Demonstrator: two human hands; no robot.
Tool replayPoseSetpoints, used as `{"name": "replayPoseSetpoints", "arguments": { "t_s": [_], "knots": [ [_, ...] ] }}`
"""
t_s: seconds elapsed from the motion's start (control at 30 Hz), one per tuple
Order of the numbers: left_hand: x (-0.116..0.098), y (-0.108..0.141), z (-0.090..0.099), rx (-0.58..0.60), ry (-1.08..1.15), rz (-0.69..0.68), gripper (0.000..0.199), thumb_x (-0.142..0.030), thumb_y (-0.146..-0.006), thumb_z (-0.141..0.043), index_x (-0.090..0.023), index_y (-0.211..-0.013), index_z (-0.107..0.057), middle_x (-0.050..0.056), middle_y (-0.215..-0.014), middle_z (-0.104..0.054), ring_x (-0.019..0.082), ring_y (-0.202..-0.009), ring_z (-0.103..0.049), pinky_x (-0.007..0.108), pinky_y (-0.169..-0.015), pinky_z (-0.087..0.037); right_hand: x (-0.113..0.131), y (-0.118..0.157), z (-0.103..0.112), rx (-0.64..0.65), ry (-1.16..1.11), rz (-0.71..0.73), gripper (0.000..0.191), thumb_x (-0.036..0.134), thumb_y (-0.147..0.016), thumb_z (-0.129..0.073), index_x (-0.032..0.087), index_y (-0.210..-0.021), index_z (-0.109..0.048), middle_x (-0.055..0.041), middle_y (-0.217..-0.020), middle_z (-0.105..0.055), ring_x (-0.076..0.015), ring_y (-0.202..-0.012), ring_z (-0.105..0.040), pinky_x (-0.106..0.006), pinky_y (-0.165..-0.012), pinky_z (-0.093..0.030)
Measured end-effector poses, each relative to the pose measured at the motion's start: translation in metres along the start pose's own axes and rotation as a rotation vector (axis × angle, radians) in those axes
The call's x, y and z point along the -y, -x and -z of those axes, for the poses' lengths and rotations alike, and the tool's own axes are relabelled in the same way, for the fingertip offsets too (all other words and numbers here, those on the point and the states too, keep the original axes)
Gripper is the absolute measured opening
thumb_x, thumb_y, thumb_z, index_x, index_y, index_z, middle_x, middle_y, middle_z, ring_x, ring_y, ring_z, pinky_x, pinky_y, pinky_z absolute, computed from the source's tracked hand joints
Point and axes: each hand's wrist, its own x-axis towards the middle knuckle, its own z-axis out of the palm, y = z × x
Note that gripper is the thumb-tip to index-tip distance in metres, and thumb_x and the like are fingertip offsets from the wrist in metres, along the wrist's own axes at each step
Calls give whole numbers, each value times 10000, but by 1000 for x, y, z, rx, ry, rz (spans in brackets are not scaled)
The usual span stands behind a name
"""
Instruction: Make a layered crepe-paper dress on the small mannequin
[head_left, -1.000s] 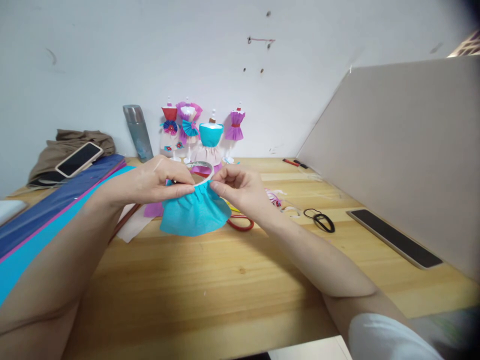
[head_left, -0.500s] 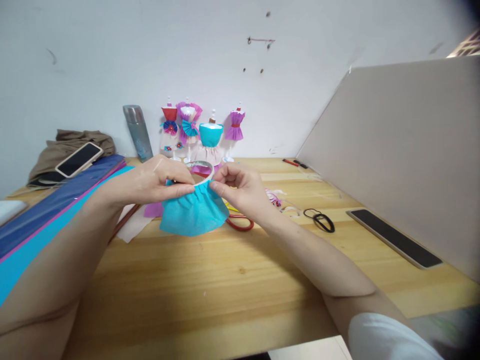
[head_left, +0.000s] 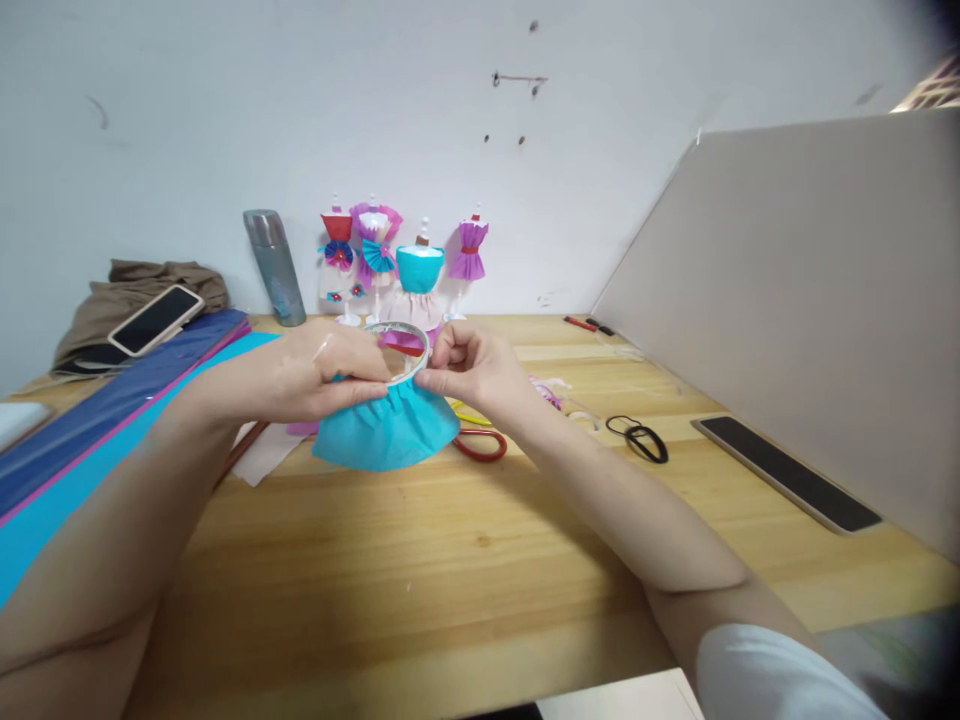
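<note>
A turquoise crepe paper piece [head_left: 386, 432], gathered like a small skirt, hangs between my hands above the table. A thin whitish ring [head_left: 425, 352], which looks like a narrow tape roll, stands along its top edge. My left hand [head_left: 322, 370] pinches the gathered edge from the left, thumb in front and fingers behind. From the right, my right hand [head_left: 476, 375] pinches the same edge beside the ring, its fingers curled. Red-handled scissors [head_left: 484, 445] lie behind the paper, partly hidden by it.
Several small mannequins in paper dresses [head_left: 420, 270] stand by the wall, with a flask [head_left: 274, 265] left of them. Crepe paper sheets [head_left: 142, 400], a phone [head_left: 156, 320] and brown cloth [head_left: 161, 275] lie left. Black hair ties [head_left: 646, 442] and a dark flat bar [head_left: 787, 475] lie right.
My hands have shifted slightly along the gathered edge and the ring has tipped a little more upright. The paper's lower edge has spread slightly left. Both hands keep their pinch.
</note>
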Motion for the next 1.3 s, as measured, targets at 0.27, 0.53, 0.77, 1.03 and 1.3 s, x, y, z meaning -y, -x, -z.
{"name": "replayPoseSetpoints", "arguments": {
  "t_s": [0.27, 0.53, 0.77, 1.03, 1.3],
  "knots": [
    [-2, -1, -1, 10, 27, -6, 315, -257, -1003, -533, -183, -715, -639, 15, -675, -659, 124, -640, -571, 240, -668, -431, -7, -7, 4, 100, -234, -185, 510, 314, -465, -911, 209, -565, -422, 91, -518, -459, -67, -509, -408, -225, -519, -325],
    [9, 1, 7, -33, 132, 131, 330, -360, -984, -562, -181, -745, -703, 57, -747, -739, 135, -699, -649, 210, -677, -474, -3, -8, 13, 195, -382, -212, 535, 686, -672, -771, 205, -632, -542, 20, -581, -574, -118, -540, -532, -261, -564, -444],
    [6, 13, 20, -184, 115, 197, 275, -321, -914, -616, -179, -689, -684, 31, -677, -703, 123, -609, -601, 208, -593, -457, -11, -7, 10, 195, -350, -190, 676, 864, -719, -596, 195, -619, -618, -27, -610, -611, -158, -574, -565, -302, -601, -454],
    [-2, 16, 22, -367, -8, 221, 263, -299, -900, -605, -176, -687, -697, 9, -640, -686, 105, -572, -587, 198, -557, -425, -13, 7, -8, 174, -471, -140, 581, 782, -635, -751, 224, -785, -686, -29, -731, -700, -214, -701, -649, -340, -645, -536],
    [-2, 20, 29, -358, -61, 313, 307, -370, -890, -600, -176, -676, -705, 3, -581, -647, 112, -557, -557, 209, -550, -414, -3, 11, -12, 70, -265, -27, 428, 566, -669, -839, 186, -657, -641, 22, -515, -615, -102, -426, -529, -240, -452, -431]
  ]
}}
